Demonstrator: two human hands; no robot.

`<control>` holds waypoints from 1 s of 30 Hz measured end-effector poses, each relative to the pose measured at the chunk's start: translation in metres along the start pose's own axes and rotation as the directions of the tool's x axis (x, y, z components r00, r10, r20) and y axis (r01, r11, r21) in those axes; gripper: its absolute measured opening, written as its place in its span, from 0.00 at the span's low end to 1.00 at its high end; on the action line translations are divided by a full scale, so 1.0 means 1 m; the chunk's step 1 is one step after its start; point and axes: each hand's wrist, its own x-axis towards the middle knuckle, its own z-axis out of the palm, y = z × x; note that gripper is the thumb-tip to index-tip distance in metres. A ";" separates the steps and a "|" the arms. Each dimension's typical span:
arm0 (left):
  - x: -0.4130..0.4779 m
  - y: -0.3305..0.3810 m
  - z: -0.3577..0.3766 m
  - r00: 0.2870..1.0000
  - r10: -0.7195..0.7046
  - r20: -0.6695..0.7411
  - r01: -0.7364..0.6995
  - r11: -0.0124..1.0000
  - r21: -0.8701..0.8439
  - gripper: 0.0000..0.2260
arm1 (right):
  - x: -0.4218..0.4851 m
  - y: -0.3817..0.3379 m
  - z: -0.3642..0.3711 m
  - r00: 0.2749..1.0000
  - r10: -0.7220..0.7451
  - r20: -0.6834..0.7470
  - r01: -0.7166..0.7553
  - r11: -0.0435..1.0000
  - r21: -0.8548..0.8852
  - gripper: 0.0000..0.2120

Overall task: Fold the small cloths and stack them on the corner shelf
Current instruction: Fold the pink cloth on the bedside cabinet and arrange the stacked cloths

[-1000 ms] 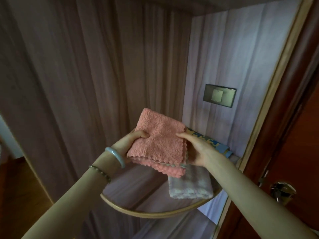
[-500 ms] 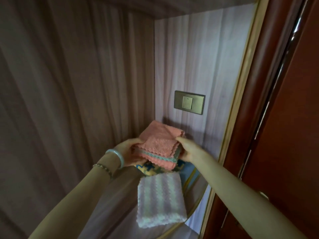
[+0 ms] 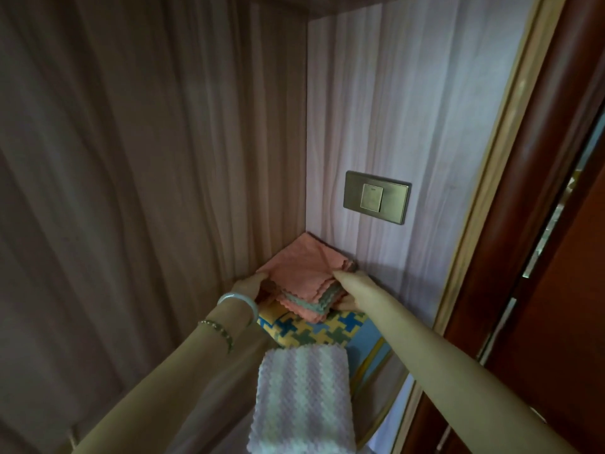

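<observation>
A folded pink cloth (image 3: 302,268) with a grey-green layer showing at its scalloped edge lies deep in the corner of the shelf (image 3: 381,417). It rests on a blue and yellow patterned cloth (image 3: 322,332). My left hand (image 3: 252,285) grips its left edge, thumb on top. At the right edge my right hand (image 3: 352,285) holds it the same way. In front, nearer to me, sits a folded pink-and-white striped cloth (image 3: 302,401).
Wood-grain walls meet in the corner behind the cloths. A brass wall switch (image 3: 376,197) is on the right wall above the stack. A dark red door frame (image 3: 537,224) runs down the right side.
Both hands carried the pink cloth forward and down into the shelf corner, onto the patterned cloth. The view moved closer to the shelf.
</observation>
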 end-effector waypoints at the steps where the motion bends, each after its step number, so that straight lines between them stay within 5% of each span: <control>1: 0.001 0.002 -0.001 1.000 0.021 0.009 -0.021 0.995 0.095 0.12 | -0.005 -0.002 -0.004 0.994 -0.095 -0.061 0.083 0.981 -0.173 0.21; 3: -0.003 0.002 0.000 0.992 0.125 -0.007 -0.110 0.899 0.424 0.26 | -0.011 0.000 -0.010 0.893 -0.423 -0.156 0.249 0.751 -0.612 0.26; 4: -0.007 -0.002 0.001 0.969 0.248 -0.015 -0.193 0.791 0.581 0.30 | -0.015 0.002 -0.008 0.763 -0.634 -0.129 0.310 0.533 -0.788 0.25; 6: -0.019 -0.008 0.006 0.818 0.561 0.130 -0.440 0.464 0.769 0.32 | -0.026 0.000 0.001 0.415 -0.907 0.073 0.399 0.109 -0.911 0.17; 7: -0.020 -0.010 0.009 0.693 0.662 0.285 -0.558 0.243 0.793 0.34 | -0.028 -0.004 0.006 0.330 -0.924 0.192 0.438 -0.031 -0.899 0.16; 9: -0.012 -0.010 0.016 0.546 0.643 0.537 -0.645 -0.087 0.759 0.37 | -0.016 -0.011 0.013 0.406 -0.806 0.430 0.501 -0.197 -0.842 0.21; 10: 0.001 -0.011 0.017 0.551 0.580 0.600 -0.648 -0.155 0.746 0.39 | -0.005 -0.009 0.013 0.485 -0.710 0.510 0.523 -0.232 -0.820 0.25; 14: 0.016 -0.023 0.018 0.688 0.321 0.652 -0.566 -0.325 0.757 0.45 | 0.030 0.021 0.003 0.633 -0.524 0.570 0.554 -0.207 -0.806 0.38; 17: 0.021 -0.027 0.018 0.720 0.284 0.633 -0.541 -0.341 0.769 0.44 | 0.035 0.026 0.003 0.691 -0.489 0.532 0.531 -0.156 -0.833 0.34; 20: 0.016 -0.015 0.017 0.740 0.278 0.613 -0.562 -0.247 0.790 0.42 | 0.019 0.010 0.006 0.718 -0.452 0.529 0.546 -0.104 -0.831 0.28; 25: -0.019 -0.008 -0.013 0.615 0.400 0.680 -0.700 -0.120 0.704 0.42 | -0.030 0.004 -0.006 0.557 -0.716 0.422 0.683 0.105 -0.723 0.22; 30: -0.034 -0.011 -0.046 0.599 0.400 0.694 -0.787 0.136 0.601 0.30 | -0.072 0.009 -0.008 0.658 -0.629 0.413 0.687 0.278 -0.671 0.05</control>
